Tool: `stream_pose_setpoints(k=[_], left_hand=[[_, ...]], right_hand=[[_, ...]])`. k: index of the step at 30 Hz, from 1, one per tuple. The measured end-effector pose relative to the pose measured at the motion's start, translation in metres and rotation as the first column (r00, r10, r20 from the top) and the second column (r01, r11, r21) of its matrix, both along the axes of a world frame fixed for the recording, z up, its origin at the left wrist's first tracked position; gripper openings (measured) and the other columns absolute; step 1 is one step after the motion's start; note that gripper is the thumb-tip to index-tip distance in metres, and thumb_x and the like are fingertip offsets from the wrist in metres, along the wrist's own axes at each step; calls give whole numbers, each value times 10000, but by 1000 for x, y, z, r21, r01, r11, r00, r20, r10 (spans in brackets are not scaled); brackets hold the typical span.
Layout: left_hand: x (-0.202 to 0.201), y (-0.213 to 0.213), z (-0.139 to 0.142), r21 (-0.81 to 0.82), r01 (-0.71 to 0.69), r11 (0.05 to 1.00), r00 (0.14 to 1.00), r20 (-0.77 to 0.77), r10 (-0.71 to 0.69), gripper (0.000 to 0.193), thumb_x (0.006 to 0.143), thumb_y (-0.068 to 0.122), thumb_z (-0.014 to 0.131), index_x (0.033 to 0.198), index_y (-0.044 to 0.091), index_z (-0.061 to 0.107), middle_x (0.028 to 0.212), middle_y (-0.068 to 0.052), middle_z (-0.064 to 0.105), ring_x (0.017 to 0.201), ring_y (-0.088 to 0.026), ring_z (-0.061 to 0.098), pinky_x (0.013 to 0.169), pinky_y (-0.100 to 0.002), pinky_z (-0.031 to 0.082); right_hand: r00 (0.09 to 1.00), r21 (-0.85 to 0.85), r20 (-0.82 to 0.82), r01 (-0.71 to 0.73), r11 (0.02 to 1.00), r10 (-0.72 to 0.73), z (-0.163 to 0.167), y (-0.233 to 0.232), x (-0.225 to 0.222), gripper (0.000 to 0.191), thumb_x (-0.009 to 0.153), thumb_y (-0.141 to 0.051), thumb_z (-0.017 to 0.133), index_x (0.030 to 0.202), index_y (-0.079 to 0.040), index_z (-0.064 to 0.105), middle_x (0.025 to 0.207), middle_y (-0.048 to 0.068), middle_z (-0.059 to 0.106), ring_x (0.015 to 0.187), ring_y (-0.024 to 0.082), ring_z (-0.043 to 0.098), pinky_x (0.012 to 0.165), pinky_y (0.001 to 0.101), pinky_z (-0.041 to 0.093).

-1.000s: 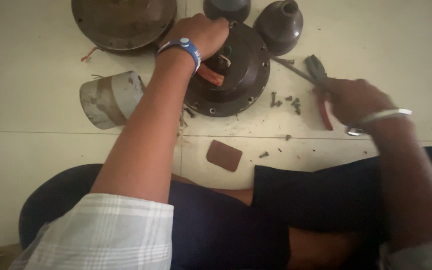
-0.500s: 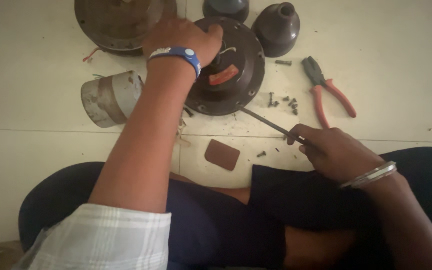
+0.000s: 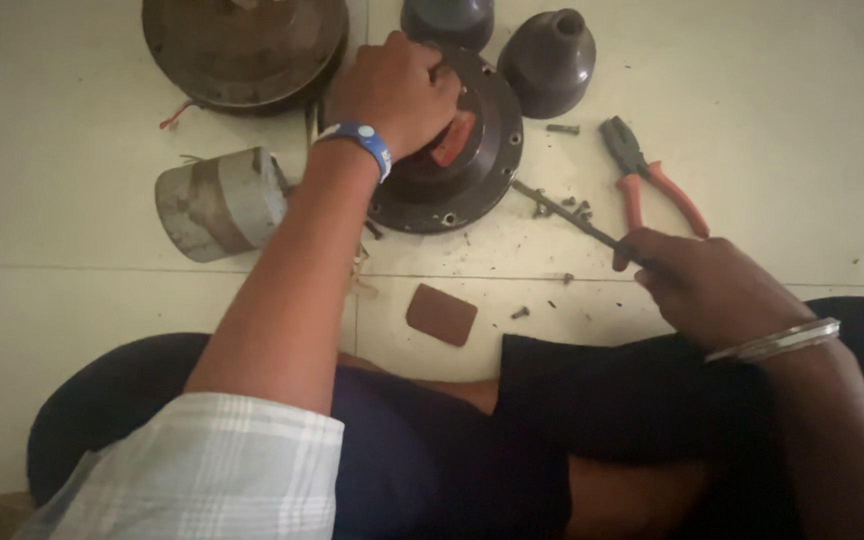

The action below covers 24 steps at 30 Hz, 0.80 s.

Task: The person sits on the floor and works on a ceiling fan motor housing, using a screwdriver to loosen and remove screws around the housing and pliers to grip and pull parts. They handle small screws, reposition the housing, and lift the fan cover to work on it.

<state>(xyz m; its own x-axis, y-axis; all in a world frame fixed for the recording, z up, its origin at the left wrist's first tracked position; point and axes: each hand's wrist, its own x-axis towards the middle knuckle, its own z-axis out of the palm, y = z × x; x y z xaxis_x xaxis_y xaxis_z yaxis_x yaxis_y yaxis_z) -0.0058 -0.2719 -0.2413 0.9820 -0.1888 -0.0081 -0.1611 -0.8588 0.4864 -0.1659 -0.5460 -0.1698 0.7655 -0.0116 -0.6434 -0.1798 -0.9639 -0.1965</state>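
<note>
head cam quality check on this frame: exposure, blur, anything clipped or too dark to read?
Head view: floor tiles evenly lit, pale, no hard glare. Round motor housing under the left hand reads dark, detail muddy. Right hand and its thin screwdriver slightly soft. Lap and lower right fall into deep shadow. Top discs cropped by the frame edge. Pliers and small screws legible.

The left hand (image 3: 397, 95) covers the round motor housing's (image 3: 482, 150) centre. The screwdriver's (image 3: 567, 212) handle is buried inside the right hand (image 3: 707, 285). The top edge cuts off the dark cup (image 3: 447, 20).

Orange-handled pliers (image 3: 652, 178), a grey cylinder (image 3: 220, 203) and a brown pad (image 3: 441, 314) lie on the floor.
</note>
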Motion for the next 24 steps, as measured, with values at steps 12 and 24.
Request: stream_pose_setpoints(k=[12, 24], left_hand=[[8, 3, 6, 8, 13, 1000, 1000, -5, -13, 288, 890, 298, 562, 933, 136, 796, 1024, -201, 727, 956, -434, 675, 870, -527, 536], [7, -1, 13, 19, 1, 1000, 999, -50, 0, 363, 855, 368, 581, 1059, 134, 771, 1266, -155, 663, 1108, -407, 629, 946, -521, 497]], right_hand=[[997, 53, -18, 73, 996, -72, 2, 2, 6, 180, 1000, -208, 579, 1149, -180, 676, 880, 122, 774, 736, 249, 740, 742, 435, 578], [992, 98, -95, 95, 991, -86, 1, -3, 11, 189, 964, -162, 593, 1132, -161, 681, 807, 112, 739, 667, 226, 686, 664, 417, 563]])
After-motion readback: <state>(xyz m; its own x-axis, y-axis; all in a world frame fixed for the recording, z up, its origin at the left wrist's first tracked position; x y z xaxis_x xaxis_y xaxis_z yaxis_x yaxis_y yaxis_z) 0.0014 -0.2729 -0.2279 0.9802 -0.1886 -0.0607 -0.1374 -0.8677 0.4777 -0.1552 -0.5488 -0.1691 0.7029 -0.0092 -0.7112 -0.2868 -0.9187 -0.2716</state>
